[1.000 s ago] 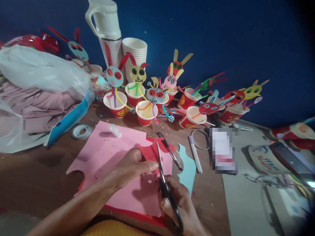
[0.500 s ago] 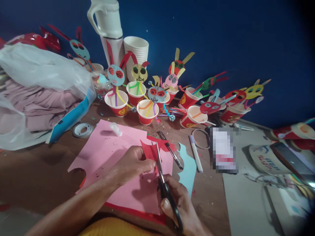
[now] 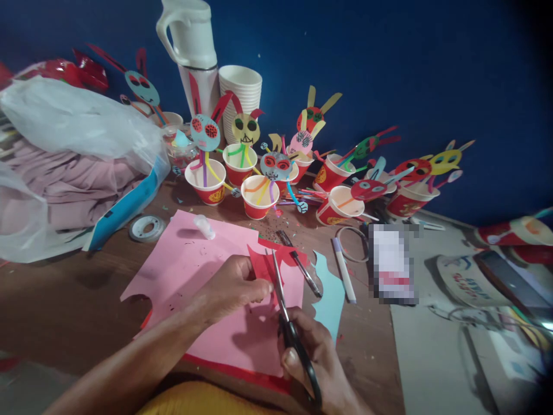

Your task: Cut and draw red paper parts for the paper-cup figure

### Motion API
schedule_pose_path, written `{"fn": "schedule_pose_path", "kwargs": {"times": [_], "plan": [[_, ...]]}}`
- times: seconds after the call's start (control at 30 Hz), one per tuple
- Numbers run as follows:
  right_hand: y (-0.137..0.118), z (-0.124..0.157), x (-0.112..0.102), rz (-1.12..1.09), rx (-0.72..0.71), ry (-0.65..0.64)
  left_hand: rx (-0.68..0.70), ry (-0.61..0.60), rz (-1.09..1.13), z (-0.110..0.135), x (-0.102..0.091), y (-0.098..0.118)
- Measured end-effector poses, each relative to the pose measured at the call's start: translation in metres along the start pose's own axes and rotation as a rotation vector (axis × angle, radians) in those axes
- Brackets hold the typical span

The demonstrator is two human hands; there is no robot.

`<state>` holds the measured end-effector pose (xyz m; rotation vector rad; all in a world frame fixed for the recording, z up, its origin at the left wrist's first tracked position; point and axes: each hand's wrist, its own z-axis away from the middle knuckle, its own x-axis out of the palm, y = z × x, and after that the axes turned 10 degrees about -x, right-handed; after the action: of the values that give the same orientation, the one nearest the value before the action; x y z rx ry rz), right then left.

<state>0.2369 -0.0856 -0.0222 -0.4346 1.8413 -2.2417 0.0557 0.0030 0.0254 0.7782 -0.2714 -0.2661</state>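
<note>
Working over table, lower centre, above pink paper; pinching tight with left hand, curling right hand round scissors; holding red paper in left, mid-frame at blades, slightly further parted than a second ago, probably mid-cut.

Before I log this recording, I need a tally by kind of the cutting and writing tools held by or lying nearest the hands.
Scissors (in the right hand): 1
Black pen: 1
White marker with purple cap: 1
Total: 3
</note>
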Motion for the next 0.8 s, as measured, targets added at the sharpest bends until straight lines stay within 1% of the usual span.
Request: {"fn": "schedule_pose_path", "kwargs": {"times": [0.2, 0.43, 0.6, 0.7, 0.8], "plan": [[-0.0023, -0.0018, 0.0008, 0.017, 0.036, -0.004, -0.021, 0.004, -0.03, -0.0005, -0.0024, 0.001], [-0.0032, -0.0023, 0.0009, 0.025, 0.062, -0.005, -0.006, -0.004, -0.098, -0.0008, -0.0056, 0.0019], [-0.0045, -0.0033, 0.0006, -0.002, 0.071, -0.006, -0.009, -0.029, -0.107, -0.0017, -0.0066, 0.0024], [-0.0056, -0.0032, 0.0013, -0.011, 0.077, 0.005, -0.03, -0.016, -0.123, 0.0006, -0.0069, 0.0056], [-0.0057, -0.0031, 0.0019, -0.009, 0.057, 0.023, -0.02, -0.034, -0.107, 0.0027, -0.0064, 0.0078]]}}
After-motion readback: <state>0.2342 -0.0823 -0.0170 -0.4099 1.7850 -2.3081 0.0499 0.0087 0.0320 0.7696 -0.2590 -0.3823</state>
